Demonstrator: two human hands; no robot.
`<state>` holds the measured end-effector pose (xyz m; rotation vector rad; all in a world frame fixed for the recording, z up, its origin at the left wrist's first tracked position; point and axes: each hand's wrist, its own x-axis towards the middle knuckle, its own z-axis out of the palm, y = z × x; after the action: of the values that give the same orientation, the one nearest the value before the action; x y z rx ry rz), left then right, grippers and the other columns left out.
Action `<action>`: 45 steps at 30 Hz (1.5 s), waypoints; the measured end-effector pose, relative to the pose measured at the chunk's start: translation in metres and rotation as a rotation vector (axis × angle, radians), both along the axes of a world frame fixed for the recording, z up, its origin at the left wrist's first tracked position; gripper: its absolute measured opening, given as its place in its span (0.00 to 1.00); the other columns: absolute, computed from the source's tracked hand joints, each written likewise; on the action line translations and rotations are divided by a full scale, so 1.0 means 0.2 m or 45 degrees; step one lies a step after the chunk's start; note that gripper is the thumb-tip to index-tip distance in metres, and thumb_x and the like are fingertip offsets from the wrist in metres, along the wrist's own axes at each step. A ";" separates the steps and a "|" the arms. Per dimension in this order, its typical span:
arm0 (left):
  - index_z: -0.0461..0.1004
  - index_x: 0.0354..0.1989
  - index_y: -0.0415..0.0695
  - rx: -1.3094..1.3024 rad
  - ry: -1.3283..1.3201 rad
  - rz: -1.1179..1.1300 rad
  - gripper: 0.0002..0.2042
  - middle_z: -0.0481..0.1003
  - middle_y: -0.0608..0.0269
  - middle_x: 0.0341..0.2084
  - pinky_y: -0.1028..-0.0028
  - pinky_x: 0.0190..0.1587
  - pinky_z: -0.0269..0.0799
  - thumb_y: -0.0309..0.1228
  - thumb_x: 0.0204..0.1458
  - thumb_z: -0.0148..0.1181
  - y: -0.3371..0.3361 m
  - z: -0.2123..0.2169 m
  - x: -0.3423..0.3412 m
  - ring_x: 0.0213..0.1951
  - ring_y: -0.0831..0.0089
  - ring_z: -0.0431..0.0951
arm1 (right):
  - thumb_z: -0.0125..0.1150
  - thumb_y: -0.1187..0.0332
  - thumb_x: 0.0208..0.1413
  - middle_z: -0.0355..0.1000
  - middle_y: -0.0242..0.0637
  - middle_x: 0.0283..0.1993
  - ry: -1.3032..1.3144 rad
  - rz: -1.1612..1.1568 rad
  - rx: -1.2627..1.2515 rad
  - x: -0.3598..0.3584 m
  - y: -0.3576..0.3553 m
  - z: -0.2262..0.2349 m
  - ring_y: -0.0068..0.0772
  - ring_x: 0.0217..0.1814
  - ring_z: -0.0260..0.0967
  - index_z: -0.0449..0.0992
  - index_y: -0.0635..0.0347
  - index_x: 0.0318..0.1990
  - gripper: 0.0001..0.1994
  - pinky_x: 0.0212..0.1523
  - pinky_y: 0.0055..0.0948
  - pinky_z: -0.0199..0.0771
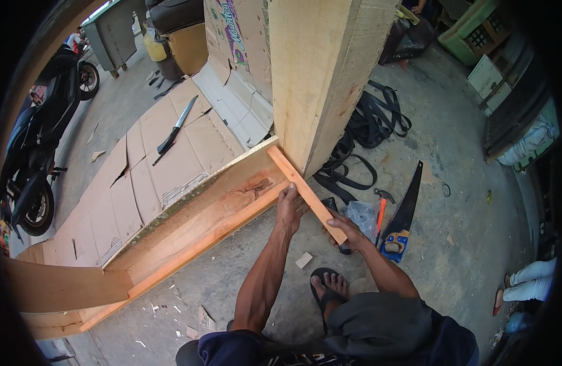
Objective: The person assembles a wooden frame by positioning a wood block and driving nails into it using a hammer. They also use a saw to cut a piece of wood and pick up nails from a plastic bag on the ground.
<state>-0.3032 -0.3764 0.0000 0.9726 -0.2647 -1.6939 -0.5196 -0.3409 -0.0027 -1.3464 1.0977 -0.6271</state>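
Observation:
A short wooden strip [293, 177] lies slanted against the foot of a thick upright timber post [317, 73]. My left hand [288, 207] presses on the strip's middle, where it meets a long horizontal wooden beam [195, 226]. My right hand [348, 233] grips the strip's lower end. My foot in a black sandal [331, 287] rests on the concrete floor just below the hands.
A handsaw with a blue and yellow handle [403, 219], a claw hammer [380, 210] and a clear plastic bag [360, 215] lie right of my hands. Black straps [366, 134] coil behind. Flattened cardboard [165, 152] holds a long knife [176, 128]. A motorcycle [37, 140] stands left. Another person's legs [528, 283] are at right.

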 end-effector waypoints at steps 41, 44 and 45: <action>0.69 0.46 0.41 0.148 0.791 0.300 0.28 0.74 0.54 0.35 0.54 0.45 0.73 0.58 0.59 0.49 -0.25 -0.20 -0.07 0.39 0.57 0.76 | 0.59 0.47 0.56 0.75 0.49 0.47 -0.528 -0.060 0.733 -0.02 -0.06 -0.08 0.40 0.31 0.79 0.62 0.63 0.62 0.34 0.18 0.25 0.74; 0.71 0.44 0.43 0.208 0.842 0.297 0.25 0.75 0.57 0.33 0.56 0.44 0.73 0.56 0.58 0.49 -0.25 -0.18 -0.09 0.38 0.60 0.76 | 0.60 0.46 0.55 0.74 0.49 0.49 -0.504 -0.029 0.774 -0.04 -0.05 -0.06 0.41 0.37 0.79 0.61 0.62 0.64 0.36 0.26 0.30 0.78; 0.72 0.44 0.44 0.204 0.829 0.306 0.25 0.75 0.58 0.33 0.56 0.44 0.74 0.57 0.58 0.49 -0.25 -0.17 -0.09 0.38 0.61 0.76 | 0.59 0.45 0.56 0.74 0.49 0.50 -0.471 -0.055 0.772 -0.03 -0.04 -0.04 0.39 0.41 0.79 0.61 0.63 0.65 0.37 0.32 0.31 0.79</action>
<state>-0.3216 -0.4264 -0.0336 0.4944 0.4062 -1.7258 -0.5254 -0.3484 -0.0115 -0.6546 0.9114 -0.4929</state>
